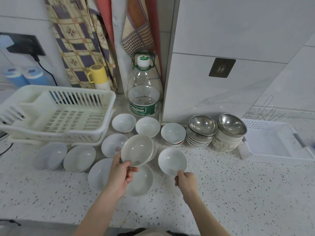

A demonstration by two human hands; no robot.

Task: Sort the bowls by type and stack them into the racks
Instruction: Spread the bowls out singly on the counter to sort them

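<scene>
My left hand (121, 176) holds a small stack of white bowls (137, 149) by the near rim, tilted up above the counter. My right hand (185, 180) pinches the near rim of another white bowl (172, 160) to the right of that stack. Several more white bowls lie loose on the speckled counter, among them one with a red mark (113, 144) and one under my left hand (141, 180). Two stacks topped by steel bowls (202, 126) (232, 124) stand at the back right. A white dish rack (56, 114) sits at the left, a white basket (276, 140) at the right.
A large water bottle (144, 92) stands against the wall behind the bowls, with a yellow mug (98, 74) to its left. A wire rack (262, 111) sits behind the white basket. A black cable (46, 72) hangs from a wall socket at the far left.
</scene>
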